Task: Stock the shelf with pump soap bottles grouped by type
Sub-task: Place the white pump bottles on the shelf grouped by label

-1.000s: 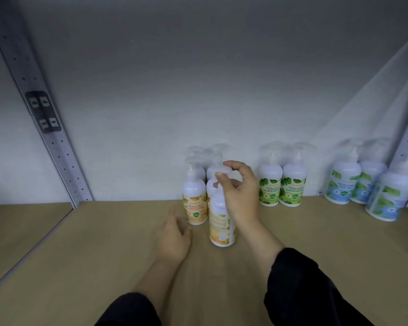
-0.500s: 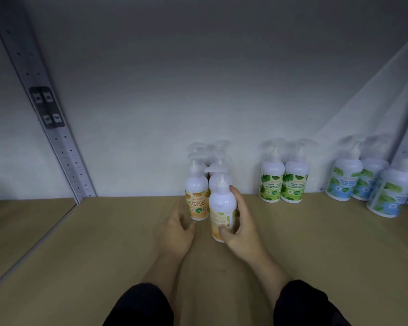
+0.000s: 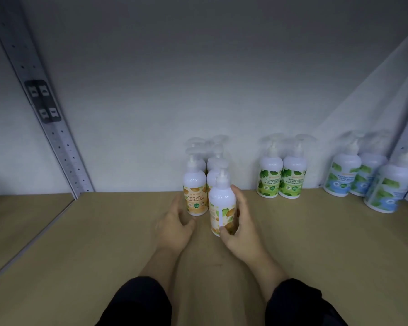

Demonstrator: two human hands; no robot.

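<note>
1. A tan wooden shelf [image 3: 80,243] fills the lower frame, backed by a plain grey-white wall [image 3: 174,78].
2. A perforated metal upright [image 3: 37,103] slants down the upper left.
3. At centre, the right hand [image 3: 242,228] grips an upright orange bottle [image 3: 222,203]; the left hand [image 3: 173,225] rests beside it, fingers loosely spread.
4. Green bottles [image 3: 282,180] stand right of centre, blue bottles [image 3: 368,182] far right.

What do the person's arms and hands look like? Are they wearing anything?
Both hands are bare: the left hand and right hand have no gloves, rings or watch that show. The forearms are bare too. Dark, black-looking sleeves are pushed up towards the elbows on both arms.
</note>
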